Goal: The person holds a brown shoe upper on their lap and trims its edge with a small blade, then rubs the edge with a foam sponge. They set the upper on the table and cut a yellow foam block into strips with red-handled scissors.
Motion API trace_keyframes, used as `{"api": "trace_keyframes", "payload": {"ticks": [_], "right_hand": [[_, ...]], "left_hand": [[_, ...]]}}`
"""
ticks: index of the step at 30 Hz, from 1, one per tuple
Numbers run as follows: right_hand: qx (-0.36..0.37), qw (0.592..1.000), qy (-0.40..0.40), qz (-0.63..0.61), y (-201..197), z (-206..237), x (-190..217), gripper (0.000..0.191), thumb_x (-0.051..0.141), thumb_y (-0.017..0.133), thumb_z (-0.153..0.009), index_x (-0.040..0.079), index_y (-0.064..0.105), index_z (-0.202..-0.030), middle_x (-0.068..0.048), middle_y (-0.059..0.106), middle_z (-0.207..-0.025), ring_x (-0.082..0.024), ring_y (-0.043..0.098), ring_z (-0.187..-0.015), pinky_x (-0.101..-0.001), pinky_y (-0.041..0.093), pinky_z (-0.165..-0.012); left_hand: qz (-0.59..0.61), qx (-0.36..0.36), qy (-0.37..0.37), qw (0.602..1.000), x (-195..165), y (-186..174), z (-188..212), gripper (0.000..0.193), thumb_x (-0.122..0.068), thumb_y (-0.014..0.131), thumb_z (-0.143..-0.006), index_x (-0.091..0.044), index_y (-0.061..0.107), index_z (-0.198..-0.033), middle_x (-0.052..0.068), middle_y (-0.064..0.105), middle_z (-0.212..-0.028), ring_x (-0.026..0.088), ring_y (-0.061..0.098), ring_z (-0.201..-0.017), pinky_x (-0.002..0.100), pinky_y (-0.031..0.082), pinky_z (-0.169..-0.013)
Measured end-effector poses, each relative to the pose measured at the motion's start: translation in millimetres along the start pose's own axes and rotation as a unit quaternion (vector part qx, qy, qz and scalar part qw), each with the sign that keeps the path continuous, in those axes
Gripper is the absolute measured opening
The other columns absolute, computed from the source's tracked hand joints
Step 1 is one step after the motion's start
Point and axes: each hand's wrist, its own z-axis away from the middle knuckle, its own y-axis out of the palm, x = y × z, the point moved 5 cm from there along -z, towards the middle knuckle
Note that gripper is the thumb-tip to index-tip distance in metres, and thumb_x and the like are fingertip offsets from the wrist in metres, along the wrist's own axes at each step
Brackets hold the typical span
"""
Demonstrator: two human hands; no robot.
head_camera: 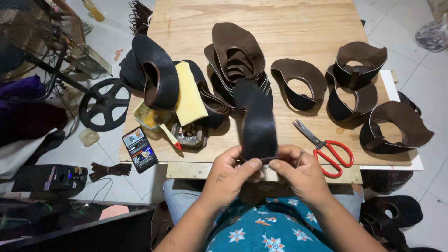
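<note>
A dark curved leather piece (256, 120) stands upright over the near edge of the wooden board (289, 28). My left hand (232, 173) and my right hand (298, 170) pinch its lower edge from either side, thumbs on the front. Behind it lies a stack of similar brown leather pieces (235, 56). More looped brown pieces (298, 81) sit to the right, some stacked (357, 65) and one near the board's right edge (396, 126).
Red-handled scissors (326, 147) lie right of my hands. To the left are a yellow foam sheet (190, 93), a glue tub with a brush (151, 116), a small dish (189, 134), a phone (139, 149) and black leather pieces (156, 70). A fan base (103, 103) stands on the floor.
</note>
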Motion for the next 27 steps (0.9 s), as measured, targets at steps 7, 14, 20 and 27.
{"api": "trace_keyframes", "payload": {"ticks": [7, 14, 20, 27], "right_hand": [[0.033, 0.999, 0.029, 0.011, -3, 4, -6, 0.015, 0.011, 0.074, -0.088, 0.004, 0.07, -0.1, 0.002, 0.061, -0.07, -0.005, 0.05, -0.054, -0.0221, 0.041, -0.048], [0.031, 0.999, 0.029, 0.03, 7, 1, 6, 0.024, 0.01, 0.075, -0.087, -0.002, 0.069, -0.107, 0.0, 0.066, -0.078, -0.008, 0.055, -0.062, -0.0247, 0.045, -0.056], [0.027, 0.979, -0.088, 0.183, 22, -11, 35, 0.03, 0.001, 0.063, -0.085, 0.0, 0.071, -0.114, -0.003, 0.07, -0.086, -0.014, 0.067, -0.076, -0.0358, 0.057, -0.068], [-0.109, 0.727, -0.414, 0.537, 37, -136, 104, 0.015, 0.014, 0.065, -0.094, 0.003, 0.058, -0.087, -0.021, 0.059, -0.079, -0.041, 0.059, -0.074, -0.05, 0.048, -0.068]], "left_hand": [[-0.118, 0.026, 0.086, 0.989, -14, -5, 3, 0.022, -0.017, 0.067, -0.1, 0.005, 0.069, -0.106, 0.006, 0.065, -0.097, 0.013, 0.063, -0.088, 0.027, 0.053, -0.079], [-0.269, 0.057, 0.221, 0.936, -31, 0, 10, 0.026, -0.02, 0.07, -0.098, 0.002, 0.067, -0.112, 0.01, 0.065, -0.112, 0.023, 0.064, -0.104, 0.033, 0.051, -0.095], [-0.121, 0.023, 0.246, 0.961, -1, -26, -10, 0.042, -0.023, 0.063, -0.1, 0.001, 0.053, -0.133, 0.015, 0.046, -0.149, 0.025, 0.051, -0.125, 0.036, 0.042, -0.106], [-0.404, -0.114, 0.141, 0.897, 54, -104, -56, 0.026, -0.028, 0.065, -0.097, -0.003, 0.067, -0.105, 0.015, 0.072, -0.097, 0.029, 0.07, -0.09, 0.04, 0.054, -0.081]]}}
